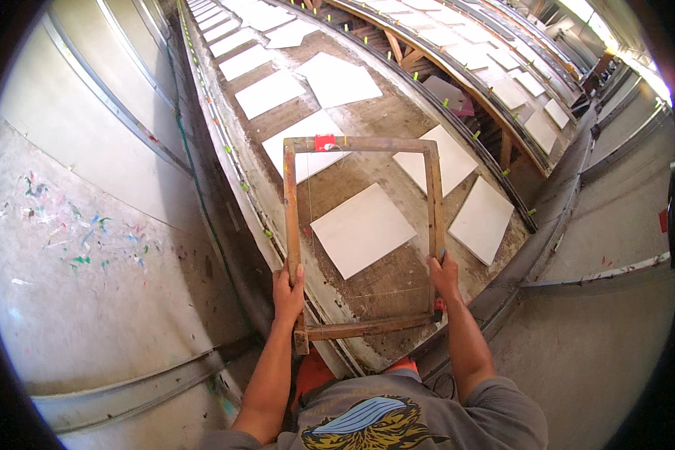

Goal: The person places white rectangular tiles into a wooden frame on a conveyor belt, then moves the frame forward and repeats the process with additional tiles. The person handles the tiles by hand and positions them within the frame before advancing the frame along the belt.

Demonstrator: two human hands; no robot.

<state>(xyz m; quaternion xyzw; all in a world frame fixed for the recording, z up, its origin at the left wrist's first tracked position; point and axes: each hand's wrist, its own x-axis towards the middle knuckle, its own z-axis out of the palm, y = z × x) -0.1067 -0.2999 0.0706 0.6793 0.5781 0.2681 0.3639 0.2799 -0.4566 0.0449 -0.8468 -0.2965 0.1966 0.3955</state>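
Note:
A rectangular wooden frame [375,144] is held up in front of me, tilted over the near end of a long worktable [416,105]. My left hand [287,296] is closed around its left bar, thumb on the near side. On the opposite bar, my right hand [445,277] grips at about the same height. Red tape shows on the far bar and near the lower right corner. Thin lines cross the opening; whether sheer mesh fills it I cannot tell. A white rectangular sheet [364,229] lies on the table, visible through the frame.
More white sheets [270,94] lie along the table, one [484,221] just right of the frame. A rail with small yellow-green clips [446,103] runs down the table's right edge. Beyond it stands another long table with sheets [540,133]. A paint-spotted pale surface [75,232] lies left.

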